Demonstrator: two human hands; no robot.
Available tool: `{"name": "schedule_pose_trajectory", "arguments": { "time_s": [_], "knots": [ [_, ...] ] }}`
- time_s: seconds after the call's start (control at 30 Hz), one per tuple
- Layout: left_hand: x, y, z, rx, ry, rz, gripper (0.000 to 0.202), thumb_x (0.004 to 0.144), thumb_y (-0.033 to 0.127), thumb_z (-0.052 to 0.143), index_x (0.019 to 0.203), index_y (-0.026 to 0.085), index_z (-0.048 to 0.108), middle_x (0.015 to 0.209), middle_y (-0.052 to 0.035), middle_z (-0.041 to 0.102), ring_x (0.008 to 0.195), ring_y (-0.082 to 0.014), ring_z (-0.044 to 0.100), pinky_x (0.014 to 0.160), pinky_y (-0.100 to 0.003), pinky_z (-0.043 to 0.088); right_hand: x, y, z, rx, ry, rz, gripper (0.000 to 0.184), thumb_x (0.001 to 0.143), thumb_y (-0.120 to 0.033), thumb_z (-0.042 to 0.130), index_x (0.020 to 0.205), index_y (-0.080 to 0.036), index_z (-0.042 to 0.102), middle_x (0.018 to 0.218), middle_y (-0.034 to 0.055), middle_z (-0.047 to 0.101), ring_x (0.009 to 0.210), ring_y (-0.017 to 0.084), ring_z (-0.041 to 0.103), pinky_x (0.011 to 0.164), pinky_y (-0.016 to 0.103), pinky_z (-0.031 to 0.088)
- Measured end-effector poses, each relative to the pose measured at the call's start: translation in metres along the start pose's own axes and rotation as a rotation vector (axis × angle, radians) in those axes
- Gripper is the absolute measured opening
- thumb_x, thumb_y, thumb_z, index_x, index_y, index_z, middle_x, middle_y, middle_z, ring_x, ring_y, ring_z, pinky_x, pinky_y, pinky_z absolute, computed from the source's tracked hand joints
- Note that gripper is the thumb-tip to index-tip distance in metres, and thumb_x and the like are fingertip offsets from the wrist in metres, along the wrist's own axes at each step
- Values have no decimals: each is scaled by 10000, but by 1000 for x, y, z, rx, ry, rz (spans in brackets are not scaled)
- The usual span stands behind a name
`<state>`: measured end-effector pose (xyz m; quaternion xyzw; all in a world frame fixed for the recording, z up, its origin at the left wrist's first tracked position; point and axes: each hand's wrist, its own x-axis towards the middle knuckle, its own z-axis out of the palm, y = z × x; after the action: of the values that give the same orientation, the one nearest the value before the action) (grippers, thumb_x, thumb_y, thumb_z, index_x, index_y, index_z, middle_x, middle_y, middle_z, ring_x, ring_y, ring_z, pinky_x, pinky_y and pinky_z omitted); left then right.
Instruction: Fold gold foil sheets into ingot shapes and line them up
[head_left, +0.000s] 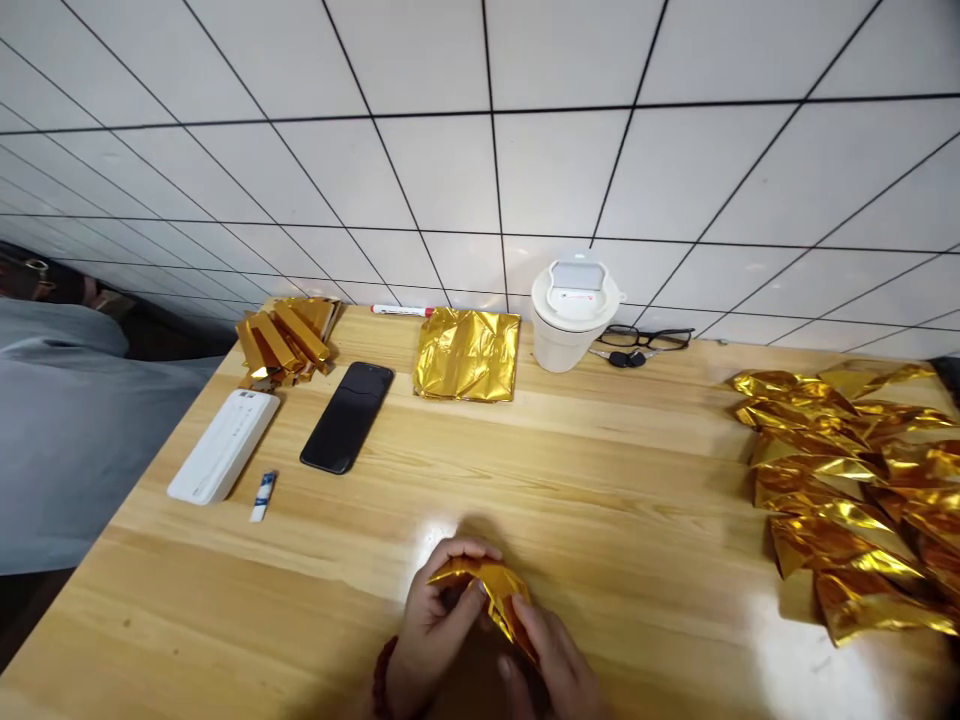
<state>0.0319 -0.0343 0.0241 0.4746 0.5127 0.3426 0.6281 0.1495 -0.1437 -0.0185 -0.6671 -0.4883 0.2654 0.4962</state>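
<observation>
"Where is the gold foil (498,578)?"

"Between the left hand (433,618) and right hand (559,660), both grasping it over the desk (637,490)."

"And beyond?"

"A foil stack (467,356), just beside a lidded cup (568,325)."

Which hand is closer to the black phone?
Left. The left hand is below and right of the phone in the picture; the right hand is lower and farther right.
</observation>
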Motion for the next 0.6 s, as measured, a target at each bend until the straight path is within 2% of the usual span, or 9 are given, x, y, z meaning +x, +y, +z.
{"name": "schedule_pose_trajectory", "arguments": {
  "time_s": [0.17,0.3,0.4,0.5,0.6],
  "knots": [
    [-1,-3,5,-3,49,-61,296,794,404,756,965,178,670,996,-97,713,828,-209,692,621,-249,566,12,-7,-15,42,-117,-55,681,883,-238,616,1491,-459,401,1194,12,726,1007,246,736,822,344,632],
    [0,-8,9,-59,39,-55,331,801,430,749,981,179,630,1002,-78,707,615,-127,626,501,-224,512,16,-9,-16,145,-102,-27,624,891,-198,605,1459,-417,466,1226,24,714,1044,240,718,887,355,603],
    [3,-5,14,-110,51,-21,349,774,420,775,973,177,622,969,-61,711,547,-89,577,513,-220,504,19,-10,-15,252,-108,44,502,890,-225,629,1381,-315,583,1237,57,714,1085,248,698,953,369,562],
    [-6,3,20,-117,110,-8,398,665,437,842,887,166,654,854,-54,713,638,-131,625,562,-231,517,19,-15,-19,414,-76,199,418,880,-344,657,1278,-216,663,1229,108,716,1089,262,691,959,394,555],
    [-36,4,24,-97,207,11,405,600,447,870,821,157,695,874,-77,726,804,-183,672,706,-272,552,6,-23,-27,542,22,398,500,815,-508,694,1204,-193,691,1132,131,742,933,261,719,776,386,608]
  ]
}}
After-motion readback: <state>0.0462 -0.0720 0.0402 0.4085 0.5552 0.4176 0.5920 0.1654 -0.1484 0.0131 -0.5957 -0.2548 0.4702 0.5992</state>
